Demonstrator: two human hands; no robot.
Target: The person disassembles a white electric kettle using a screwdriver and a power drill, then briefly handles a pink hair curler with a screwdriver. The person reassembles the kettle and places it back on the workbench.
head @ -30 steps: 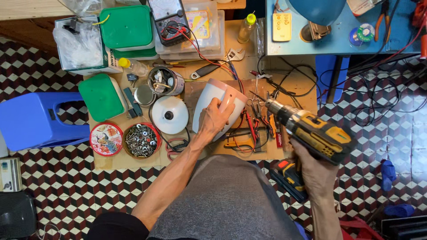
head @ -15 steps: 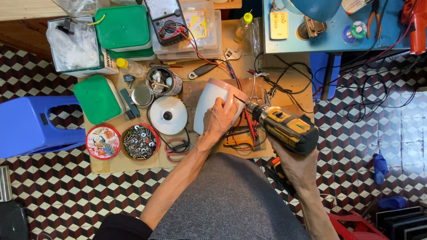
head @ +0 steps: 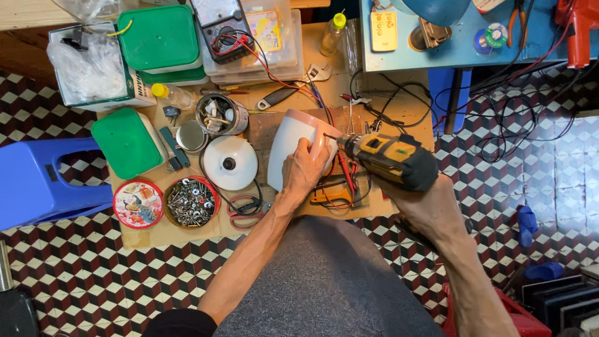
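A low wooden work board [head: 187,240] is lying on the checkered floor, crowded with tools, with a blue plastic stool [head: 37,181] lying on its side just to its left. On the board, a white conical plastic housing [head: 288,145] with a pinkish rim is lying on its side, its wider end pointing away toward the tangled wires [head: 349,106]. The left hand [head: 304,171] is pressing down on the housing's near right side, fingers curled over its rim, pinning it to the board. The right hand [head: 430,209] is wrapping tightly around the handle of a yellow and black cordless drill [head: 390,161], whose bit is pointing left and seems to be meeting the housing's rim just beside the left fingertips, though the contact point is too small to be sure of. Left of the housing, a white round cap [head: 229,163] is sitting apart from it, and a tin of screws [head: 190,201] is lying nearer the person.
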